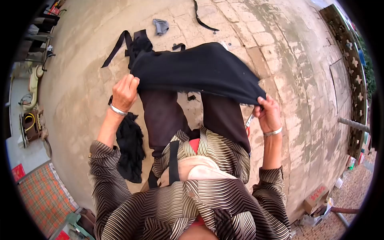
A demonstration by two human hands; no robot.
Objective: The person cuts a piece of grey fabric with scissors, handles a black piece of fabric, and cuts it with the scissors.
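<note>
A wide piece of black cloth (196, 68) is stretched out in front of my knees, held at both ends. My left hand (125, 93) is closed on its left edge, with a bracelet at the wrist. On the other side, my right hand (267, 112) pinches the cloth's right corner between thumb and fingers. Below the right hand, partly hidden by my leg, lies a tool with red handles, perhaps scissors (249, 126). A heap of black fabric (131, 148) lies on the ground beside my left leg.
Black fabric pieces (140, 42), a grey scrap (161, 27) and a black strip (200, 18) lie on the paved ground (88, 52). A plaid cloth (47, 190) is at lower left. A cardboard box (316, 200) stands at lower right, near a patterned low wall (352, 68).
</note>
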